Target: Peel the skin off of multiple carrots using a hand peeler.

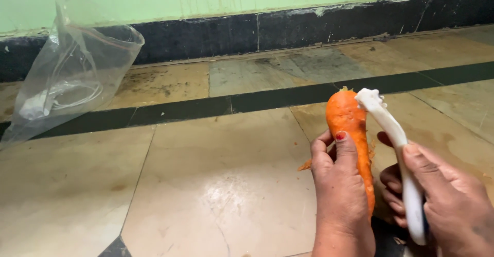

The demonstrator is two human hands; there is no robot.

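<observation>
Carrot (350,133) is the landmark here: an orange root held over the tiled floor (216,185), its long axis nearly upright in the view, the stem end with a trace of green pointing away toward the dark skirting of the green wall (231,0), the thinner end hidden down between the hands. The left hand (339,195) is clenched around the carrot's lower half, thumb pressed on its near face. The right hand (447,200), just right of the carrot, grasps a white peeler (396,138) by the handle, its head resting against the carrot's top right edge. To peel well, I judge the blade should lie flat on the skin and travel along the long axis, with the thumb kept off that line. Far left of the carrot, near the wall, sits a clear plastic bag (77,66).
</observation>
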